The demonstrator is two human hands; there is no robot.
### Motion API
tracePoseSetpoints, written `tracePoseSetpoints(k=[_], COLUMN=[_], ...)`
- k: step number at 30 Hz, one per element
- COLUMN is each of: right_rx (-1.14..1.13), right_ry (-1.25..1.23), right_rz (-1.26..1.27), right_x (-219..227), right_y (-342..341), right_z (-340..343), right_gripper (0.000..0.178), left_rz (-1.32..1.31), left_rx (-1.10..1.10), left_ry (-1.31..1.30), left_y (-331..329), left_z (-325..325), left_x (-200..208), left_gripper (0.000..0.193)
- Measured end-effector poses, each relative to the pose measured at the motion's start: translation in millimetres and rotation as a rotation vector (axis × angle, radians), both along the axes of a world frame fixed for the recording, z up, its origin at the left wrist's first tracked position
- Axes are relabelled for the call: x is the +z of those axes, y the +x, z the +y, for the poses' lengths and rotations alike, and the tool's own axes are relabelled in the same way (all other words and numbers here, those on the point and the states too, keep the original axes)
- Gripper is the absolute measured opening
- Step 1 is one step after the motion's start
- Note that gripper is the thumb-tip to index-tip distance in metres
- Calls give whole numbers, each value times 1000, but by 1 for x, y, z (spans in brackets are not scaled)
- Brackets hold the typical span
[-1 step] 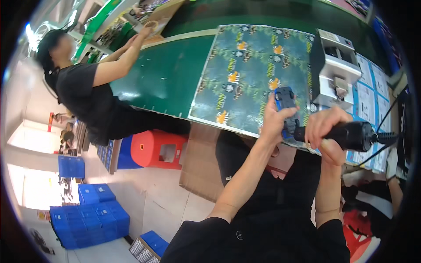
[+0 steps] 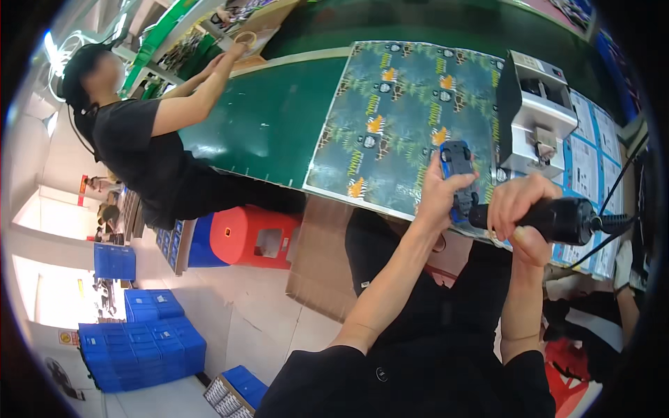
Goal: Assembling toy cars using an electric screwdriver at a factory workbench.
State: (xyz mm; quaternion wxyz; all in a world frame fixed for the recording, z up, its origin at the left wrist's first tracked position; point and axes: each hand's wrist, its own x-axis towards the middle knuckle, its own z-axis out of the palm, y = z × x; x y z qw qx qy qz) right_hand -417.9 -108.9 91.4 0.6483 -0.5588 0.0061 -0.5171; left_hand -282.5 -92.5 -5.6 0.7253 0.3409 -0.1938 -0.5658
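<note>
My left hand [image 2: 439,191] is closed around a blue and black toy car [image 2: 458,164], its dark underside and wheels turned up. In my right hand [image 2: 519,212] is a black electric screwdriver [image 2: 566,219], lying nearly level with its nose pointing left at the car's near end. Whether its tip touches the car is hidden. A coiled black cord [image 2: 614,221] runs from the back of the screwdriver to the right. Both hands are over the near edge of a patterned sheet [image 2: 397,118] with animal prints on the table.
Right of the sheet stands a silver and black box-shaped machine [image 2: 536,115], with printed blue and white sheets [image 2: 585,164] beside it. A green table [image 2: 272,118] extends left, where another person [image 2: 139,139] works. A red stool [image 2: 244,237] and blue crates [image 2: 146,352] stand on the floor.
The whole view has shifted very slightly. My hands, the toy car and the screwdriver keep the same places relative to each other.
</note>
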Motion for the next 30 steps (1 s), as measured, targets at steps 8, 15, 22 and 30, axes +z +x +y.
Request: tracePoseSetpoints(k=[8,15,22,30], right_rx=[22,-4,-13,-233], right_ry=[66,100,162,-162], right_rz=[-44,-54,-51,-98], right_x=[1,1,-2,19], right_y=[9,9,1,-101], right_z=[1,0,1,-18], right_gripper=[33,33,28,27], left_rz=[-5,-19,-68,-1628], left_rx=[10,21,-29,149], left_ry=[33,30,21,-382], left_y=[11,13,7,37], left_z=[1,-2,0,-8], left_x=[2,4,8,58], left_gripper=[49,47,34,62])
